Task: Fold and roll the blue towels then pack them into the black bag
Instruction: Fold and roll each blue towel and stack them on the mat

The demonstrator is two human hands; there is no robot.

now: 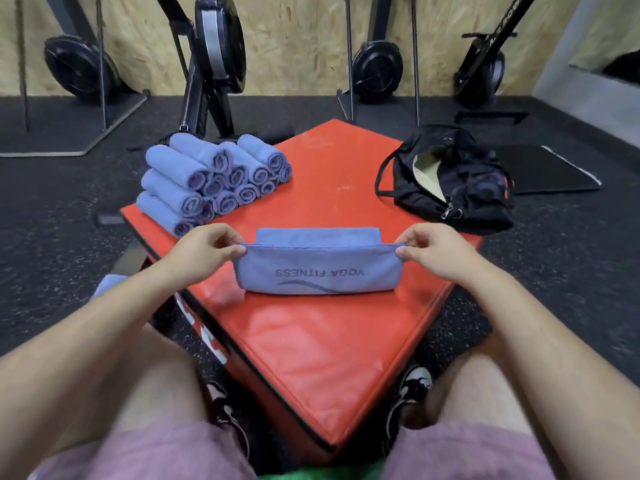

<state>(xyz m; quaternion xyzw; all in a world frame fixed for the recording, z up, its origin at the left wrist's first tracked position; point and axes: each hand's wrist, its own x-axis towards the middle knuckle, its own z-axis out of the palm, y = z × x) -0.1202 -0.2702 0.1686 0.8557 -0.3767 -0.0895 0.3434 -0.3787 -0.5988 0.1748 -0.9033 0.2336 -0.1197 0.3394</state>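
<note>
A blue towel [318, 271] printed "YOGA FITNESS" lies across the middle of the red padded box [311, 348], its near half lifted and folding over the far half. My left hand [204, 249] pinches the towel's left corner. My right hand [433, 249] pinches its right corner. A pile of several rolled blue towels [211, 183] sits on the box's far left corner. The black bag [450, 178] lies unzipped on the far right corner, its pale lining showing.
Another bit of blue cloth [107, 285] shows left of the box beside my left forearm. Black rubber floor surrounds the box. Rowing machines [214, 60] stand against the wooden back wall. A dark mat [543, 169] lies right of the bag.
</note>
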